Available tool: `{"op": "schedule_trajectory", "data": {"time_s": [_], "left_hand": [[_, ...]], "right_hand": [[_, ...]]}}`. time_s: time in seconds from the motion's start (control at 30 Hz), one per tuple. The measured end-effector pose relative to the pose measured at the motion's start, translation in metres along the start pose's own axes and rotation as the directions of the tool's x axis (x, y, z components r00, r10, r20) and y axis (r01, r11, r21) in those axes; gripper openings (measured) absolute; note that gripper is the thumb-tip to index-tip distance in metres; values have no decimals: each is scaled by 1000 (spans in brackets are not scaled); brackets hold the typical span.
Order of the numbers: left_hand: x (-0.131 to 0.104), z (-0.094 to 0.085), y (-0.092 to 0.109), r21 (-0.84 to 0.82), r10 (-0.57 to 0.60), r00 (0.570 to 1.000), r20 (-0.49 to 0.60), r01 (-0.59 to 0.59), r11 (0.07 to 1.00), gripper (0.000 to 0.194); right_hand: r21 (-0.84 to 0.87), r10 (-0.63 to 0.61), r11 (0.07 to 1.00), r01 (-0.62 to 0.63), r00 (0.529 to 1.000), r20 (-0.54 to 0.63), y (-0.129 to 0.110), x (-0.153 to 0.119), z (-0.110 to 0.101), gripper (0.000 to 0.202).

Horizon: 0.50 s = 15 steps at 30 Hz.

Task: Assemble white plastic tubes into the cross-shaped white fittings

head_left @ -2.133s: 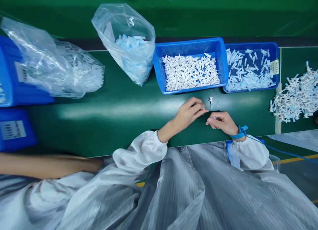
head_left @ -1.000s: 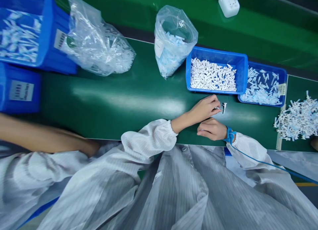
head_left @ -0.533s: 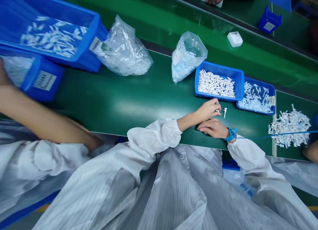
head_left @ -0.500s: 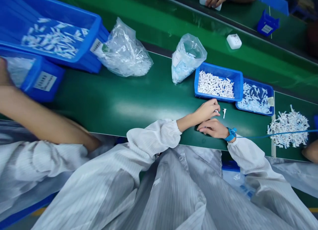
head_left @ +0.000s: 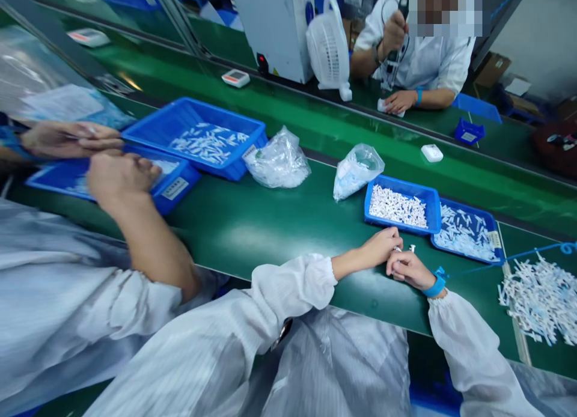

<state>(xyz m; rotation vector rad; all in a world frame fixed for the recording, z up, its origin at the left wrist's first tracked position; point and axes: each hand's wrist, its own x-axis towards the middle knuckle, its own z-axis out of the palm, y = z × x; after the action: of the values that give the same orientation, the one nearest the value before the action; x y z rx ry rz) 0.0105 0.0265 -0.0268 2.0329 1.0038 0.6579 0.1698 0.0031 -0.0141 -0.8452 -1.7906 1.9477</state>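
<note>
My left hand (head_left: 382, 247) is closed, its fingertips pinching a small white plastic part (head_left: 396, 249). Right beside it, my right hand (head_left: 411, 270) has its fingers curled in; whatever they hold is hidden. A blue wrist strap (head_left: 435, 283) with a cord is round my right wrist. Just beyond my right hand, a small white flanged plastic piece (head_left: 412, 248) is on the green bench. Behind both hands stands a blue bin of small white parts (head_left: 368, 208), and to its right a blue tray of pale, slender pieces (head_left: 469, 259).
Loose white pieces form a heap (head_left: 541, 297) at the right. Farther left are two plastic bags (head_left: 358, 170) (head_left: 279, 161) and a large blue bin (head_left: 229, 170). A co-worker's hands (head_left: 119, 170) work at the left; another person (head_left: 421, 68) sits across the green belt (head_left: 324, 125).
My view has tilted up, bringing the person opposite and a fan into the picture. My right hand's fingers have curled in, close to my left hand.
</note>
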Motion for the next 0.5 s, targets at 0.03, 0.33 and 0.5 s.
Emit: {"op": "schedule_trajectory", "data": {"time_s": [0.03,0.33,0.5], "left_hand": [[1,1,-1,15,-2,1000,4,2,1000,14],[1,0,-6,152,29,999,43,-35,988,9],[0,-1,-1,183,-3,1000,22,-1,983,15]], "right_hand": [[21,12,1000,-12,1000,6,1,0,0,56],[151,47,987,-46,999,-2,0,4,4,48],[177,70,982,-62,997,-37,0,0,-5,50]]}}
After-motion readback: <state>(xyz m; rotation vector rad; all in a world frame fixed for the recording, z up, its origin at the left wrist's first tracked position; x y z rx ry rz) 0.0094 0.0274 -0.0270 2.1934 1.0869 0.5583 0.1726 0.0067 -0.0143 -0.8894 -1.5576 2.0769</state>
